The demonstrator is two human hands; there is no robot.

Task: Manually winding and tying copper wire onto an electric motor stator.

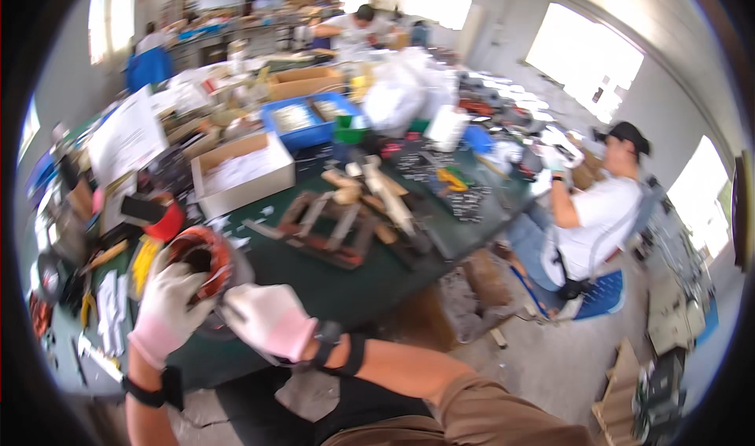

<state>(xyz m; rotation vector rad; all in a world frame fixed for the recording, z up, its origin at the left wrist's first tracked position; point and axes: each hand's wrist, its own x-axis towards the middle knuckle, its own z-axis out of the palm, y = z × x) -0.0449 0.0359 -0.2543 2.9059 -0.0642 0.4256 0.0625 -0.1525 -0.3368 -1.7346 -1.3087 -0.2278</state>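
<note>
Red-orange coil ring | faces up | axis roughly upright (somewhat blurred)

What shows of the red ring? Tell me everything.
The red ring is round, with a dark hollow middle; blurred, it looks like wound wire. At the left of the green table, its opening faces the camera. The left hand grips its edge; whether the right hand touches it is unclear.

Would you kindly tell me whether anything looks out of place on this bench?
Slightly: small white scraps lie loose on the green tabletop beside the open box, which looks untidy because similar white pieces sit inside it. Blur leaves any damage unclear.
</note>
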